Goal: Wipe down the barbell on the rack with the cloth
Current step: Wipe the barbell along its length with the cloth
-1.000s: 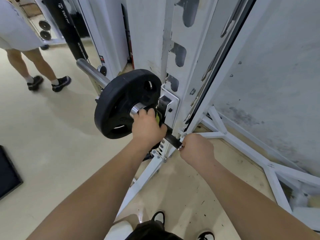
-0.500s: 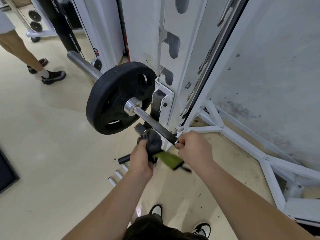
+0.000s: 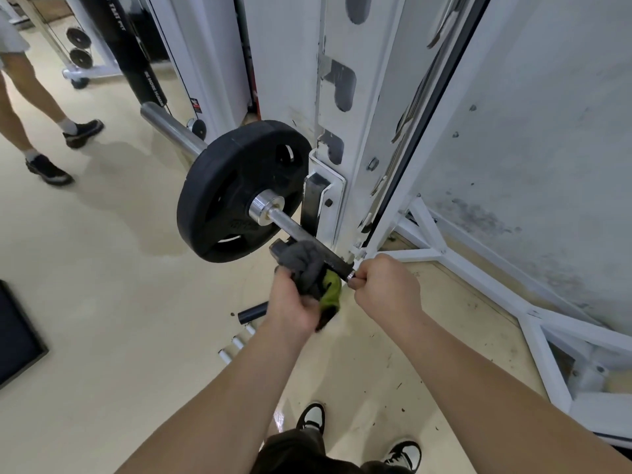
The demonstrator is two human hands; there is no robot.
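**Around you on the gym floor**

To your left a bystander [image 3: 20, 97] in black shoes stands on the beige floor [image 3: 102, 268]; behind them are two small plates [image 3: 80, 47] and a black lettered post [image 3: 126, 46]; a black mat [image 3: 17, 340] lies at the left edge; a short black tube [image 3: 253, 311] and white pegs [image 3: 236, 343] lie ahead of you; the wall [image 3: 547, 114] to your right is stained.

Near end of barbell [image 3: 290, 230] — hidden inside right hand [image 3: 386, 285].
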